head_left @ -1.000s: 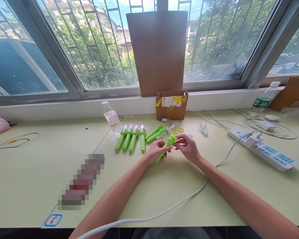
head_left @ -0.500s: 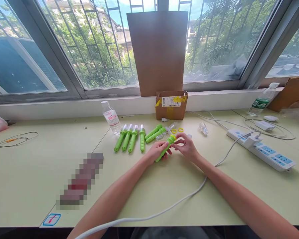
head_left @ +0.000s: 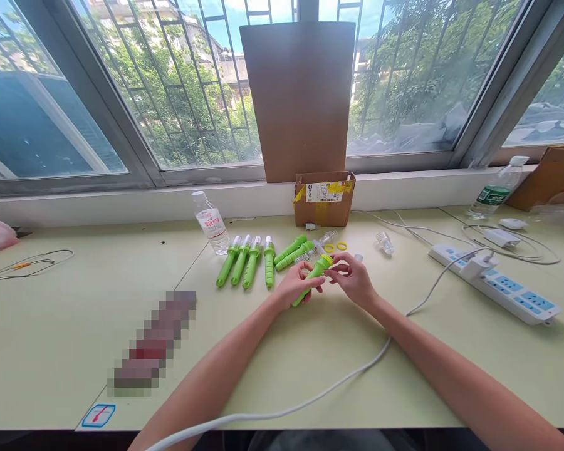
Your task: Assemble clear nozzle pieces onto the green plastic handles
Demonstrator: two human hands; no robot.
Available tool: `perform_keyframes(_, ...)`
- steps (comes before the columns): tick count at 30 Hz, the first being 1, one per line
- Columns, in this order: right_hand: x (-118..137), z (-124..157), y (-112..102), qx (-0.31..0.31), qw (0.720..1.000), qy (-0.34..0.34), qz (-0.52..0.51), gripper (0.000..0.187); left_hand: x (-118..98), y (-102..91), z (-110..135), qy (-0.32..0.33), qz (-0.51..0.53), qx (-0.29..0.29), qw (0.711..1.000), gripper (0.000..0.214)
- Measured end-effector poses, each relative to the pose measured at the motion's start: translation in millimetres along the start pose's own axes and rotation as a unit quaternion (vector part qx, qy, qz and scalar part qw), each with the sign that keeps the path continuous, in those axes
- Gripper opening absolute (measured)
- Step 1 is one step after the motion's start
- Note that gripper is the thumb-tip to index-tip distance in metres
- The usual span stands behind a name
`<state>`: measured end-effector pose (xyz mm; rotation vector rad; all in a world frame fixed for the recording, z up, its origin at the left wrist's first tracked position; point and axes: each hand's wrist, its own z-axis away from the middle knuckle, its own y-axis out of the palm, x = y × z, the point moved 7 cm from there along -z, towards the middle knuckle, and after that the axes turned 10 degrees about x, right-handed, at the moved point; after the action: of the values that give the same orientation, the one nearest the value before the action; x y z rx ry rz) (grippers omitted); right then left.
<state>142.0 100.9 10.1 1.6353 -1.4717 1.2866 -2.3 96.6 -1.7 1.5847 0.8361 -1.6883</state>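
Note:
My left hand (head_left: 297,288) is wrapped round a green plastic tube (head_left: 318,268), which tilts up to the right. A yellow ring (head_left: 328,259) sits around its wider upper end. The bent fingers of my right hand (head_left: 352,277) are pinched together at that ring. To the left lie several green tubes with clear caps (head_left: 250,263) in a row. Two more green tubes (head_left: 293,252) rest just behind my left hand, beside loose clear caps (head_left: 328,237). Behind the held tube are two loose yellow rings (head_left: 335,247).
A white cable (head_left: 343,378) crosses the table beneath my right forearm, near a power strip (head_left: 498,283). One clear cap (head_left: 384,243) lies apart at right. Behind stand a water bottle (head_left: 211,224) and a small cardboard box (head_left: 323,213). A blurred-out object (head_left: 153,344) lies left.
My left thumb has shifted slightly along the green tube. My right fingers stay at the yellow ring; everything else keeps its place.

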Motion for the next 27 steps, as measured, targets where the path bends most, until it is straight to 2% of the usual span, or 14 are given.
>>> perform_keyframes(7, 4.0, 0.2, -2.3, -0.009, 1.000, -0.006, 0.019, 0.040, 0.3, -0.2, 1.4, -0.003, 0.021, -0.014, 1.000, 0.042)
perform_keyframes(21, -0.4, -1.7, -0.8, 0.013, 0.999, -0.013, 0.050, 0.041, 0.9, 3.7, -1.3, -0.011, 0.053, 0.057, 0.997, 0.045)
perform_keyframes(27, 3.5, -0.7, 2.3, 0.011, 0.997, -0.026, 0.071, 0.035, 0.9, -0.8, -1.1, -0.004, -0.006, 0.007, 1.000, 0.041)
